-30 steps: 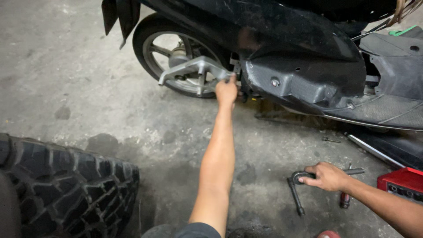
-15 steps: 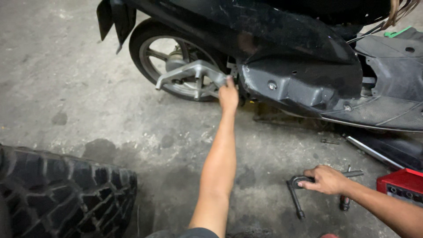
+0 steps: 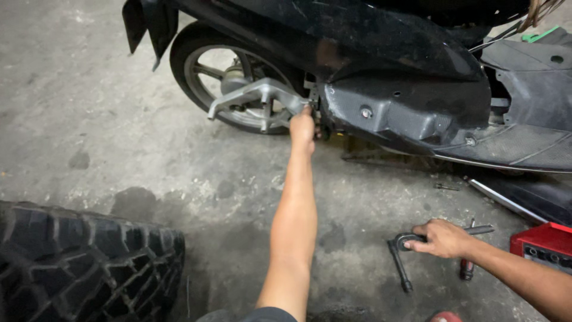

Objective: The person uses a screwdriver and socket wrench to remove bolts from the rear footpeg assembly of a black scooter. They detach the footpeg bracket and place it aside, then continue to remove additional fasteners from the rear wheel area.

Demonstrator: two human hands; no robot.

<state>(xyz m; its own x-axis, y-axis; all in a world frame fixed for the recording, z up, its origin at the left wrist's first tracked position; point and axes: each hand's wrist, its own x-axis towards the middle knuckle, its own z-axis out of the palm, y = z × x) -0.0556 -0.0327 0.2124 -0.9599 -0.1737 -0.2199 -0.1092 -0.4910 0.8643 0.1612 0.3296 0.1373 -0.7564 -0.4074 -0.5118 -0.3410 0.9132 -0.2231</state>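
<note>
Your left hand (image 3: 304, 128) is up at the scooter, fingers curled around the base of the silver footrest bracket (image 3: 257, 98) beside the rear wheel (image 3: 205, 71). Your right hand (image 3: 442, 238) is closed over a black wrench (image 3: 398, 262) lying on the concrete floor (image 3: 119, 155).

No labels, signs or screens show anywhere in view. The one thing that may count as a package is a red box (image 3: 543, 247) with a black strip along its near side, lying on the floor at the frame's right edge, just beyond the forearm behind the right hand (image 3: 440, 238) and well apart from the left hand (image 3: 304, 127).
</note>
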